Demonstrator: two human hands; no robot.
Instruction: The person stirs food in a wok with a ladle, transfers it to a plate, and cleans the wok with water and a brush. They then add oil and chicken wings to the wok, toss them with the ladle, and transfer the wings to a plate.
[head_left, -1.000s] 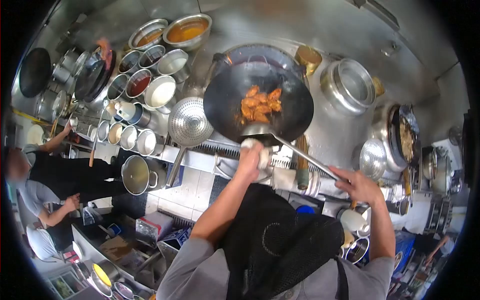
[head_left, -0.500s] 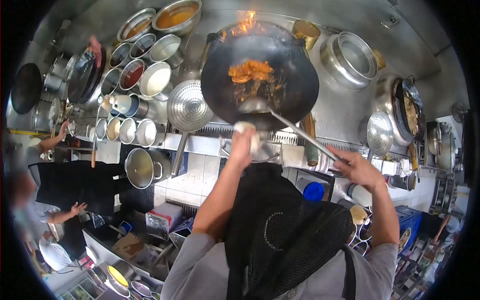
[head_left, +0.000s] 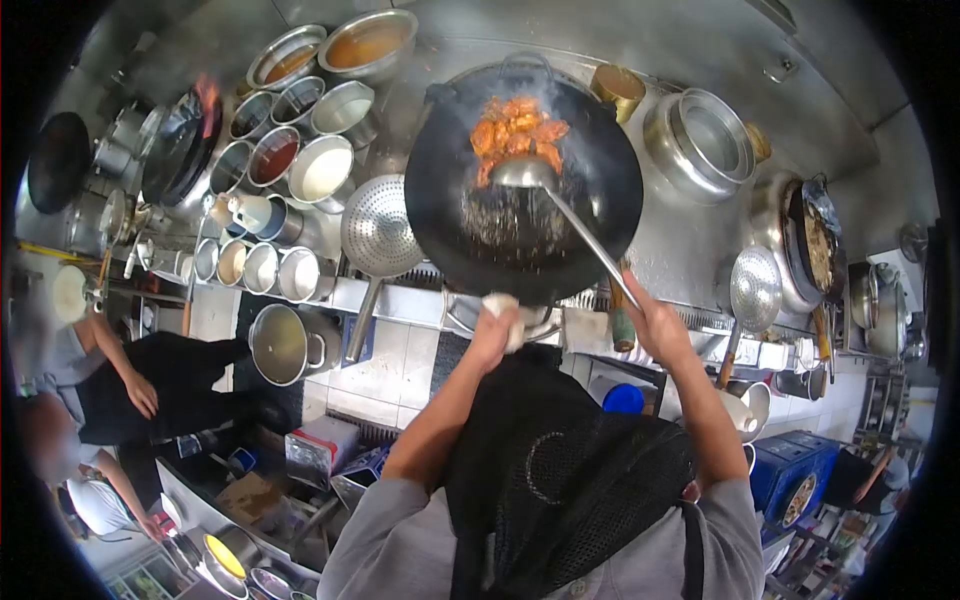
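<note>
A big black wok [head_left: 430, 200] sits on the stove, with reddish-orange food pieces [head_left: 515, 130] in its upper part and light smoke over them. My left hand [head_left: 493, 338] is closed round a whitish cloth [head_left: 507, 312] at the wok's near edge. In my right hand [head_left: 655, 325] is the long handle of a metal ladle [head_left: 525, 173]. The ladle's bowl rests against the lower side of the food. Below the food the wok's surface shows oily, speckled residue.
Left of the wok lie a perforated strainer [head_left: 382, 227] and several metal containers, one with white contents [head_left: 322, 168]. Right stand stacked pots [head_left: 715, 130] and another strainer [head_left: 755, 288]. Two co-workers stand at the far left, one hand [head_left: 141, 396] visible; another person is far right.
The ladle has moved up to the food, and my right hand has moved up and left. The flames behind the wok are gone. The wok tilts differently, and my left hand is slightly lower.
</note>
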